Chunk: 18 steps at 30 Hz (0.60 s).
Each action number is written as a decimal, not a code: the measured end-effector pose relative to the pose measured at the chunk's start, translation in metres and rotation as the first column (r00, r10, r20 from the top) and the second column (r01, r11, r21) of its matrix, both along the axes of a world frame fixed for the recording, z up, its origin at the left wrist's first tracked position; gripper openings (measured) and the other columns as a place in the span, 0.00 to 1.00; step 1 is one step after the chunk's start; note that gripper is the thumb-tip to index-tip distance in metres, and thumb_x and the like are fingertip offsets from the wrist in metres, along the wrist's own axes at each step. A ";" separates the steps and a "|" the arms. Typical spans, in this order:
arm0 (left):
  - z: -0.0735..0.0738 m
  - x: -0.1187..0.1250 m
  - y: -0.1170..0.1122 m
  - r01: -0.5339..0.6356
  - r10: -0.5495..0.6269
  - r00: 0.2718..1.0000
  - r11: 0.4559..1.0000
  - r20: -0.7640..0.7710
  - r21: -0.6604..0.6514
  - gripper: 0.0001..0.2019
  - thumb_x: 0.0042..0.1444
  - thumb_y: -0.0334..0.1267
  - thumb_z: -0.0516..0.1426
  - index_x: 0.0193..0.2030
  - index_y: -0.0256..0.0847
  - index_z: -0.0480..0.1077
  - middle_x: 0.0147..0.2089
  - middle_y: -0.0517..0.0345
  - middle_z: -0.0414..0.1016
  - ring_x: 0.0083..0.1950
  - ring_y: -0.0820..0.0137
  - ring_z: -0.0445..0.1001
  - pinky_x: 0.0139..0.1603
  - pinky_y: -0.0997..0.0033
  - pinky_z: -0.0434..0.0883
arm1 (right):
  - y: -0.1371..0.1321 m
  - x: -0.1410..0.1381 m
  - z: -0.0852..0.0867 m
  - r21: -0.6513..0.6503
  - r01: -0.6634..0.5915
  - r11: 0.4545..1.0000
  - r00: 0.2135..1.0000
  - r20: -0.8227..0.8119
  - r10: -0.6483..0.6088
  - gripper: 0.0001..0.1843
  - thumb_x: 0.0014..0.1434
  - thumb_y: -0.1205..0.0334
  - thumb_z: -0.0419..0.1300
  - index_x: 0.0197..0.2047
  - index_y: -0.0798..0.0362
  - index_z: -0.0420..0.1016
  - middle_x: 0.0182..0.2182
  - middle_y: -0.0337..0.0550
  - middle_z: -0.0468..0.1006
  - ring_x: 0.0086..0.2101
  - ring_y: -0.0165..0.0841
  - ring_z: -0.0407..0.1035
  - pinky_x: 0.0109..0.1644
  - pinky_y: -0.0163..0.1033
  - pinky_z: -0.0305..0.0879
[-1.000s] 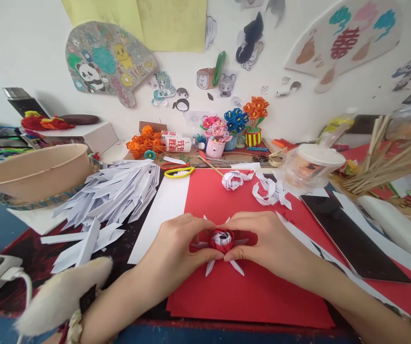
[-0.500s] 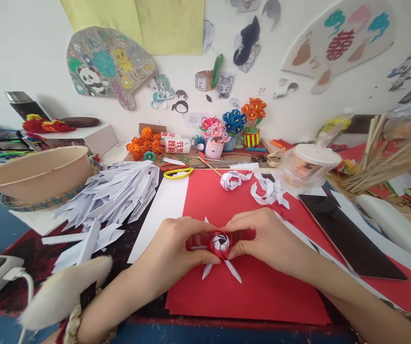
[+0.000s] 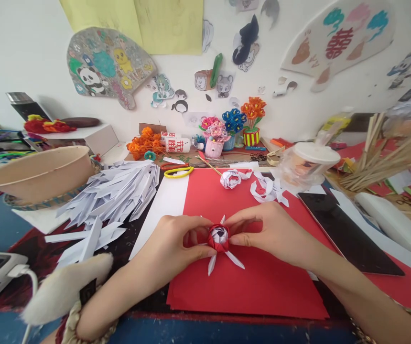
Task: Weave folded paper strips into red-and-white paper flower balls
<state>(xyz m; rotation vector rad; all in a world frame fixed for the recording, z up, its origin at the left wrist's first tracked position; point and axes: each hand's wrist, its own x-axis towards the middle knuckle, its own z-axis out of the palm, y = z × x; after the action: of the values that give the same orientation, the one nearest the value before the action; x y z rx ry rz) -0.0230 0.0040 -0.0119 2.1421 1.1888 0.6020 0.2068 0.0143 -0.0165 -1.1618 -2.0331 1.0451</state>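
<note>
A small red and white folded paper flower (image 3: 218, 237) sits between my two hands, just above a red paper sheet (image 3: 255, 286). My left hand (image 3: 177, 246) pinches its left side with thumb and fingers closed on it. From the right, my right hand (image 3: 270, 231) grips the flower too, fingers curled over its top. White pointed paper tips stick out below and above the flower. A white sheet (image 3: 164, 205) lies under the red sheet's left edge.
A heap of white folded paper strips (image 3: 115, 188) lies at the left, beside a tan bowl (image 3: 37, 172). Two white paper flowers (image 3: 231, 179) rest at the far end of the red sheet. Yellow scissors (image 3: 178, 172), a black tablet (image 3: 349, 234), wooden sticks (image 3: 388, 157) and a lidded cup (image 3: 309, 165) surround it.
Both hands have shifted slightly away from me with the flower and turned it; my right fingers now curl more over its top.
</note>
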 end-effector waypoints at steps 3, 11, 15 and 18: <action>-0.002 0.003 -0.002 -0.033 0.033 0.999 0.999 0.000 0.040 0.09 0.54 0.39 0.65 0.42 0.44 0.78 0.30 0.64 0.78 0.29 0.74 0.72 0.29 0.78 0.65 | -0.002 0.000 0.002 0.023 -0.059 0.998 0.998 0.003 0.059 0.17 0.49 0.66 0.71 0.44 0.45 0.83 0.37 0.39 0.85 0.38 0.40 0.80 0.38 0.38 0.77; -0.007 0.007 -0.005 -0.083 0.077 0.996 0.984 0.046 0.156 0.09 0.50 0.38 0.68 0.37 0.42 0.77 0.29 0.64 0.79 0.28 0.74 0.73 0.31 0.77 0.67 | -0.007 -0.009 -0.002 0.104 0.031 0.994 0.997 0.064 -0.038 0.10 0.49 0.66 0.72 0.37 0.46 0.82 0.34 0.36 0.84 0.35 0.37 0.79 0.37 0.37 0.75; -0.005 0.005 -0.003 -0.040 0.040 0.999 0.997 0.015 0.065 0.10 0.50 0.35 0.68 0.40 0.43 0.77 0.30 0.65 0.79 0.29 0.75 0.73 0.31 0.78 0.67 | -0.006 -0.010 -0.002 0.105 0.046 0.993 0.994 0.091 -0.056 0.12 0.49 0.68 0.71 0.37 0.45 0.82 0.34 0.35 0.84 0.36 0.35 0.79 0.39 0.37 0.74; -0.003 0.004 -0.003 -0.015 0.015 1.000 0.999 -0.011 0.030 0.10 0.53 0.31 0.65 0.43 0.43 0.77 0.31 0.65 0.79 0.29 0.75 0.74 0.31 0.79 0.67 | -0.005 -0.010 0.000 0.121 0.042 0.992 0.993 0.105 -0.055 0.12 0.50 0.69 0.70 0.38 0.46 0.82 0.35 0.36 0.84 0.36 0.36 0.79 0.40 0.38 0.75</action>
<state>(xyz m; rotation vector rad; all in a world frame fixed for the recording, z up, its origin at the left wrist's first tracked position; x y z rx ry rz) -0.0192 0.0008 -0.0147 2.1657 1.2104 0.6189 0.1968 0.0090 -0.0169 -1.2227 -2.1085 0.8415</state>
